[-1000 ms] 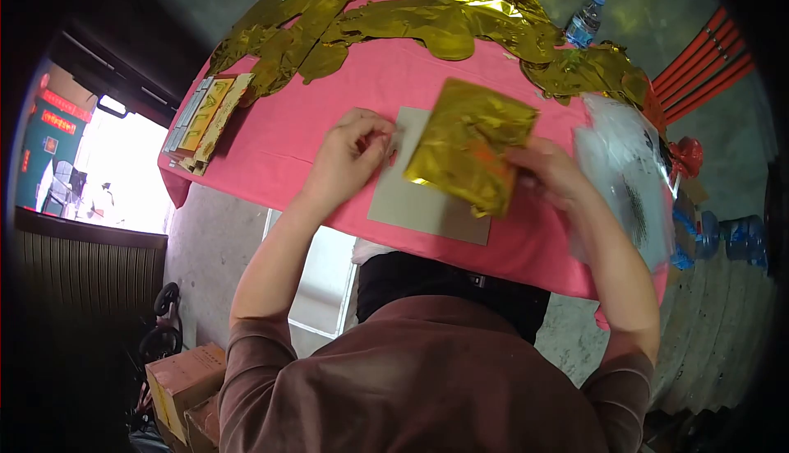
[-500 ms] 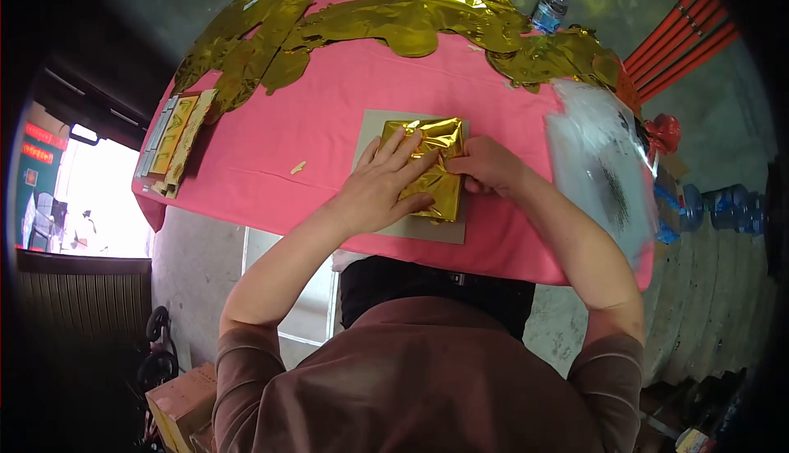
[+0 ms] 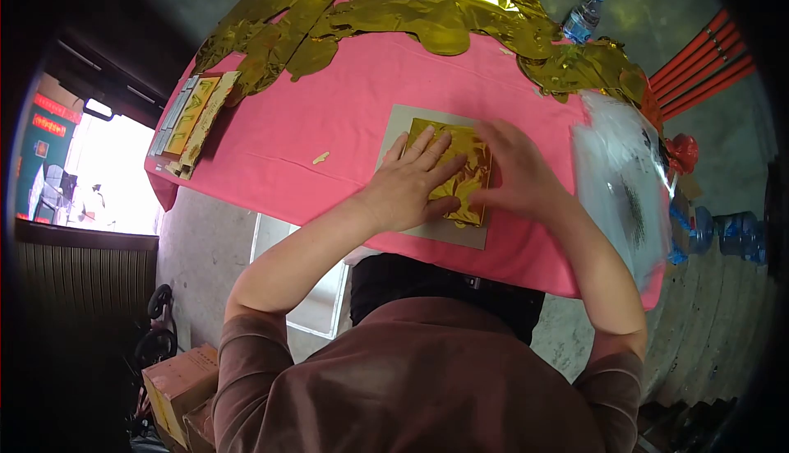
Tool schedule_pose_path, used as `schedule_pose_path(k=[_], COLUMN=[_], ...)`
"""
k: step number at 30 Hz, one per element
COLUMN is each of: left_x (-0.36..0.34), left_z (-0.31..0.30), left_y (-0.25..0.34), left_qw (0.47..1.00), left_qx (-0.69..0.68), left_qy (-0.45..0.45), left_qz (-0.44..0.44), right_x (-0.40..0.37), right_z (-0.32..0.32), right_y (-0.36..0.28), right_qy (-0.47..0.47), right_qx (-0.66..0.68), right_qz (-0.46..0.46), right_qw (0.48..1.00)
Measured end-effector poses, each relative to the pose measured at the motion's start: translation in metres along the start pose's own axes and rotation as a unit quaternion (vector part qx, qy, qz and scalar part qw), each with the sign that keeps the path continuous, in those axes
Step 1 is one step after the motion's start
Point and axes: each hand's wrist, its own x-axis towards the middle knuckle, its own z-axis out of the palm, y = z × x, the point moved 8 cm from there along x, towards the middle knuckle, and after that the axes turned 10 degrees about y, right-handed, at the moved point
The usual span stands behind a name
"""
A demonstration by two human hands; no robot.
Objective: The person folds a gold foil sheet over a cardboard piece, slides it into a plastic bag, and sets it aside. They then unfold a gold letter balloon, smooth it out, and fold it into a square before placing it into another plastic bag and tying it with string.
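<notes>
A folded gold foil balloon [image 3: 467, 134] lies on a grey cardboard sheet [image 3: 394, 128] near the front of the table. My left hand [image 3: 411, 186] rests flat across the foil's left side, fingers spread. At the right edge of the foil is my right hand [image 3: 526, 173], thumb and fingers apart in a curved shape, with the thumb tip near the foil's lower right part. The foil looks wrinkled between the two hands.
More flattened gold foil balloons [image 3: 386, 17] lie along the far edge of the pink-covered table [image 3: 345, 108]. A stack of small boxes [image 3: 193, 120] sits at left, clear plastic bags [image 3: 612, 182] at right. A water bottle [image 3: 583, 17] stands at the back right; a small pale scrap [image 3: 320, 158] lies left of the cardboard.
My right hand has loosened from its closed grip at the foil's right edge and spread its fingers. My left hand stays flat on the foil. The whole view has shifted slightly.
</notes>
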Motion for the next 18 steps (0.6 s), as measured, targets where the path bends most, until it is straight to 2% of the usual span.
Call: schedule_pose_path(k=[1,2,4,7,10,13,15,18], left_x=[0.0,-0.001,0.0,-0.001,-0.001,-0.003,-0.004,-0.005], left_z=[0.002,0.003,0.003,0.006,0.005,-0.005,-0.025,-0.029], left_y=[0.0,-0.001,0.0,0.0,-0.003,-0.007,0.005,0.024], left_qw=[1.0,1.0,1.0,1.0,1.0,0.999,0.986,0.977], left_qx=[-0.001,0.007,0.012,0.019,0.019,-0.052,-0.143,-0.182], left_qy=[-0.003,0.003,0.005,-0.006,0.011,0.016,0.056,0.055], left_qz=[0.001,0.004,0.005,-0.007,0.004,0.004,0.068,0.093], right_x=[-0.003,-0.002,-0.003,-0.006,-0.007,-0.007,-0.007,-0.008], right_z=[0.011,0.015,0.036,0.046,0.049,0.051,0.052,0.051], right_y=[-0.008,-0.006,-0.002,0.004,0.008,0.01,0.012,0.011], right_qy=[-0.067,-0.067,-0.15,-0.208,-0.232,-0.251,-0.256,-0.263], right_qx=[-0.01,-0.008,-0.015,-0.015,-0.006,0.007,0.005,0.003], right_qz=[-0.039,-0.036,-0.043,-0.05,-0.066,-0.066,-0.068,-0.069], right_qw=[0.997,0.997,0.988,0.977,0.971,0.966,0.964,0.962])
